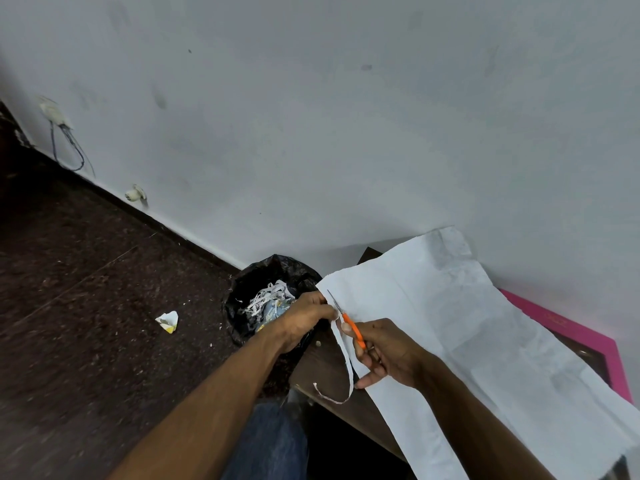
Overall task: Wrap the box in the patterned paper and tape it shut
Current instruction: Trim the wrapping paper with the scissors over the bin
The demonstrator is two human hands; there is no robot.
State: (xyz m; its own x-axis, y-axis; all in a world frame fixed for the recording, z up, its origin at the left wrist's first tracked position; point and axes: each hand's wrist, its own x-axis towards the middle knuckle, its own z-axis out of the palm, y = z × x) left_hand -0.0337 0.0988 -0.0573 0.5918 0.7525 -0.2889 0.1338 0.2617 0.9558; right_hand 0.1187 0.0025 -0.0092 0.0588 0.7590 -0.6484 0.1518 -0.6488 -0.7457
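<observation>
A large sheet of wrapping paper [485, 334] lies white side up across the dark wooden table [329, 365], its pattern faintly showing through. My right hand [384, 355] grips orange-handled scissors [348, 322] whose blades sit in the sheet's left edge. My left hand [306, 315] pinches that edge beside the blades. A narrow cut strip [346, 368] curls down from the cut over the table corner. The box is not visible.
A black-lined bin [249, 289] holding paper shreds stands on the floor just left of the table, under my left hand. A pink frame or board [588, 337] lies beneath the sheet at right. A crumpled paper scrap [168, 321] lies on the dark floor. The wall is close behind.
</observation>
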